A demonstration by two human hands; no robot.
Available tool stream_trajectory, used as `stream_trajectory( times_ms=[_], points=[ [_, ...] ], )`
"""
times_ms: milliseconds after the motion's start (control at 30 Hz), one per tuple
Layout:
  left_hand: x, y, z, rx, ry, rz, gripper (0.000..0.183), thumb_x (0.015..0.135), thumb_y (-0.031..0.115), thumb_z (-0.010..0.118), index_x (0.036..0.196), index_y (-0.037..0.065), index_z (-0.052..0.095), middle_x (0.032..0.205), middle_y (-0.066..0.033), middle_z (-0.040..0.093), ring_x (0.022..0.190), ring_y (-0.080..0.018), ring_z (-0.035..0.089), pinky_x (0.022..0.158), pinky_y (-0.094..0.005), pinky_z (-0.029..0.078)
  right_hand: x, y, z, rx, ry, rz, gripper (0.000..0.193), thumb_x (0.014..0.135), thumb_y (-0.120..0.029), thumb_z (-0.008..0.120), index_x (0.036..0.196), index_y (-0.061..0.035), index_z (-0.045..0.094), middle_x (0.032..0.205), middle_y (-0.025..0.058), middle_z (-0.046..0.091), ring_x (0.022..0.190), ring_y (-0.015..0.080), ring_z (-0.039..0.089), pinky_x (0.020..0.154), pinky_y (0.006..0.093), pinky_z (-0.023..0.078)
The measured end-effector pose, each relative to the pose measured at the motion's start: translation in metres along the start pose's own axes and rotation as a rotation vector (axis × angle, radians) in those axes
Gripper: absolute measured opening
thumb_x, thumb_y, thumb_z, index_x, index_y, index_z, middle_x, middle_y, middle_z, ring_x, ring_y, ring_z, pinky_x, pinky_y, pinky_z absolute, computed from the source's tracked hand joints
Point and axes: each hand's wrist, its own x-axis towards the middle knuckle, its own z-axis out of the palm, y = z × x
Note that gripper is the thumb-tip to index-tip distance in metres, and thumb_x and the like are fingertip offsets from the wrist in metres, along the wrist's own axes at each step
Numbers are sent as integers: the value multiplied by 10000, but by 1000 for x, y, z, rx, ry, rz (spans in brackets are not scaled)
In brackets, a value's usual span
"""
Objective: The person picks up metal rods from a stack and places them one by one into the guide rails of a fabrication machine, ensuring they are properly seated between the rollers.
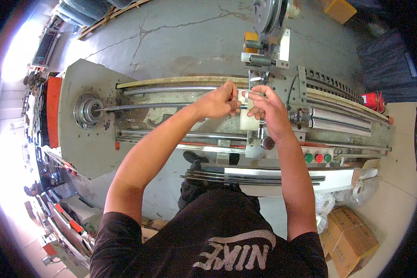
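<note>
A long metal rod (148,106) runs from the round chuck (88,110) at the left to a white plastic block (249,122) on the machine's carriage. My left hand (219,101) is closed, its fingers bent together around the rod just left of the block. From the right, my right hand (269,110) reaches over the block with its fingers bent and apart, the tips close to the rod's end. The two hands nearly meet there. Any small piece between the fingertips is hidden, and my right thumb is out of sight.
Red and green push buttons (319,158) sit on the machine's front right. Nearer me, thin rods (255,177) lie on a ledge. A wheel (267,14) rises behind the carriage. A cardboard box (352,241) and plastic-wrapped rolls (326,202) stand at the lower right.
</note>
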Motion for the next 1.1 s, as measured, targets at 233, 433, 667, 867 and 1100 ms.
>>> stream_trajectory(
  times_ms=[233, 433, 667, 867, 1100],
  points=[
    [-7, 11, -2, 26, 16, -12, 202, 1016, 113, 620, 1033, 25, 440, 884, -116, 659, 817, -190, 708, 741, -373, 542, -14, 40, -16, -91, -24, 235, 278, 999, -173, 629, 1254, -81, 566, 1130, 121, 735, 696, 156, 679, 610, 281, 475],
    [-5, 9, -1, 108, 15, 6, 197, 1044, 156, 602, 1038, 48, 438, 896, -126, 661, 847, -198, 708, 781, -386, 541, -47, 10, 2, -22, -90, 52, 323, 966, -51, 537, 1289, -66, 538, 1344, 196, 681, 781, 182, 732, 656, 274, 510],
    [-6, 9, -1, 93, 18, -18, 198, 1050, 157, 595, 1047, 47, 431, 906, -125, 656, 861, -205, 701, 776, -379, 534, 10, -2, -4, -191, -34, 129, 439, 976, -69, 503, 1414, -54, 528, 1260, 156, 714, 716, 141, 679, 628, 246, 470],
    [-5, 7, 0, 193, 14, 51, 260, 1052, 212, 595, 1227, 30, 533, 924, -122, 687, 873, -214, 694, 801, -406, 534, -11, 39, -17, 39, -118, 196, 383, 1011, -172, 596, 1376, -56, 584, 1114, 144, 766, 690, 137, 702, 592, 235, 494],
    [-3, 19, 9, 484, 32, 64, 303, 1024, 322, 618, 1086, 63, 763, 993, -197, 747, 920, -361, 704, 842, -430, 535, -18, 46, 18, -132, 100, 158, 244, 1039, -280, 632, 1128, -58, 679, 952, 86, 761, 693, 116, 710, 602, 218, 515]
  ],
)
